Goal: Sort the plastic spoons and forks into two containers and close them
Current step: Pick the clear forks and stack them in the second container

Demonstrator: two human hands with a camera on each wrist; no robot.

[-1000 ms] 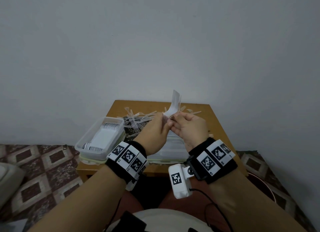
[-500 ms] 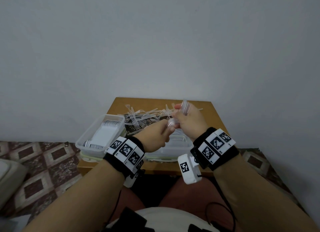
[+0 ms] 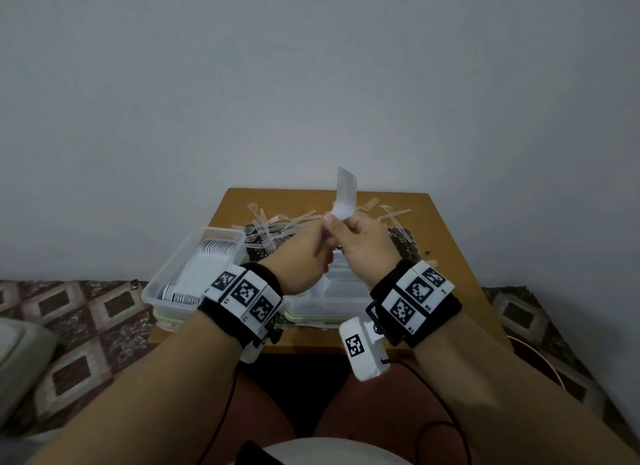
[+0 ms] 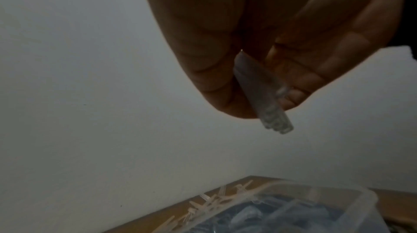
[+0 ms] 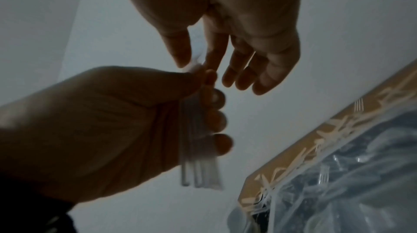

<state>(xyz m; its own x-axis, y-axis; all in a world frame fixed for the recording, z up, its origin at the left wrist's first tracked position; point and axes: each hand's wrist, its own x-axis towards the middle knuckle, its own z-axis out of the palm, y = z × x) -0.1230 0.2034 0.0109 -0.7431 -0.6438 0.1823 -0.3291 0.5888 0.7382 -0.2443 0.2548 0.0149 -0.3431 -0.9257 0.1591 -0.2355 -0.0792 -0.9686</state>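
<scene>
Both hands are raised over the small wooden table (image 3: 446, 256). My left hand (image 3: 322, 236) grips the handle end of a stack of clear plastic cutlery (image 3: 346, 194), fingers curled round it (image 5: 218, 117). The stack's lower end sticks out below the fist (image 4: 275, 120). My right hand (image 3: 360, 232) pinches the stack's upper part between thumb and index, its other fingers straight (image 5: 243, 76). I cannot tell whether the stack is forks or spoons. A left container (image 3: 166, 284) holds rows of stacked spoons (image 3: 214, 253). The right container (image 3: 329, 301) lies partly hidden under my hands. Loose forks (image 3: 277, 222) lie behind.
A dark patterned mat (image 3: 401, 242) lies under the loose forks. The plain wall stands right behind the table. Patterned floor tiles (image 3: 86, 319) show on both sides, with a pale cushion (image 3: 20, 350) at the far left. A cable (image 3: 436, 409) runs from my right wrist.
Half a second ago the stack sat low in my hands, farther over the table. Now it stands upright above my fingers again, and both hands have drawn slightly nearer.
</scene>
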